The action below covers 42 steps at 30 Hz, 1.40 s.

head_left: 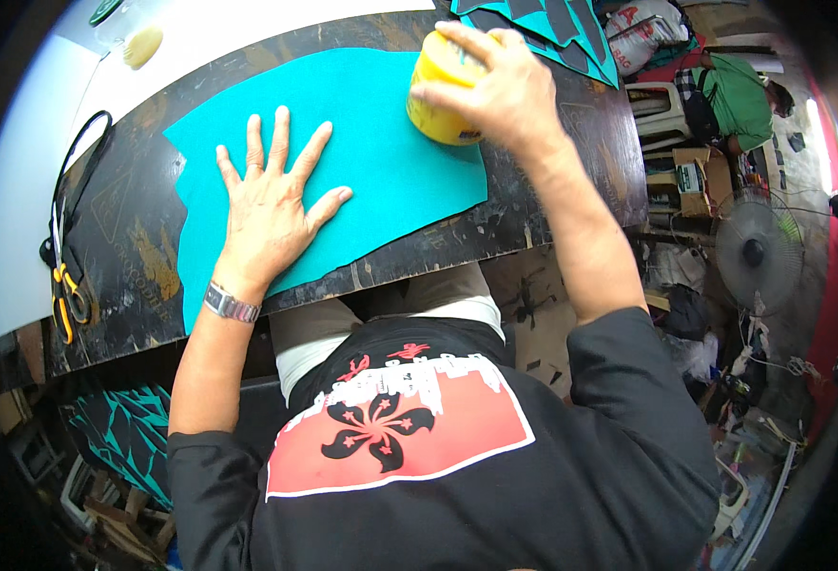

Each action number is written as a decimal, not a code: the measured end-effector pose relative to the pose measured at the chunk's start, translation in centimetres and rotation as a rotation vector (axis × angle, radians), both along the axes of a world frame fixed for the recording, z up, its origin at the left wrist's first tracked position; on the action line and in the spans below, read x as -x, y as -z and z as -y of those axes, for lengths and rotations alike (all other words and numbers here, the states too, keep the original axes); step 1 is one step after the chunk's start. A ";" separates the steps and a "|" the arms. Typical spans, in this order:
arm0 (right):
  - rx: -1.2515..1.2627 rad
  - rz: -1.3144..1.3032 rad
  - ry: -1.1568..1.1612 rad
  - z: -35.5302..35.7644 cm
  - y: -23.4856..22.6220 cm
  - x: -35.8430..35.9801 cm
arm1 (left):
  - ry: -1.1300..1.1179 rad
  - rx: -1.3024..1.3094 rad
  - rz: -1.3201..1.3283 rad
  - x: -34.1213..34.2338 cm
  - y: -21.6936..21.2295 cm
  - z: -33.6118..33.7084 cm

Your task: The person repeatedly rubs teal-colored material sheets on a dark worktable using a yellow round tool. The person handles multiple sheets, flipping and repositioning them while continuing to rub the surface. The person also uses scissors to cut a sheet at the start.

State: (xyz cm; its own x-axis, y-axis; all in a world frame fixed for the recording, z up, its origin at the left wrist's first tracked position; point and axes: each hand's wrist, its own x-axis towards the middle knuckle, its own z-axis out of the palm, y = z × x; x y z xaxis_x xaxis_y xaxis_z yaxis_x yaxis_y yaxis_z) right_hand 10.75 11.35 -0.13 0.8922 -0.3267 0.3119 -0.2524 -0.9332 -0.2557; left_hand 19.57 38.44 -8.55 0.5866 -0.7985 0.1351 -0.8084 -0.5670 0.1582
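A large teal sheet with an uneven outline lies flat on the dark work table. Flat on its left part rests my left hand, fingers spread, with a watch on the wrist. My right hand grips a yellow tub from above, thumb on one side and fingers round its top. The tub is over the sheet's far right part; whether it touches the sheet I cannot tell.
Scissors with orange and black handles lie at the table's left. Teal and black cut pieces are stacked at the far right corner. A clear jar stands far left. Beyond the table's right are a fan and a person in green.
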 end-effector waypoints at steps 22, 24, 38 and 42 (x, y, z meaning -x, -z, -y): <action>0.465 0.415 -0.172 -0.1 1.4 -4.7 | 0.084 -0.017 -0.070 0.3 -1.8 -0.1; 0.477 0.372 -0.168 -0.3 1.2 -4.4 | 0.138 -0.081 -0.088 0.9 -2.2 -0.9; -0.006 0.191 -0.102 -24.1 3.9 -18.6 | 0.486 0.104 -0.138 1.5 -0.4 -8.4; -0.021 0.131 -0.092 -18.7 4.0 -16.4 | 0.395 0.062 -0.135 2.3 -0.8 -8.5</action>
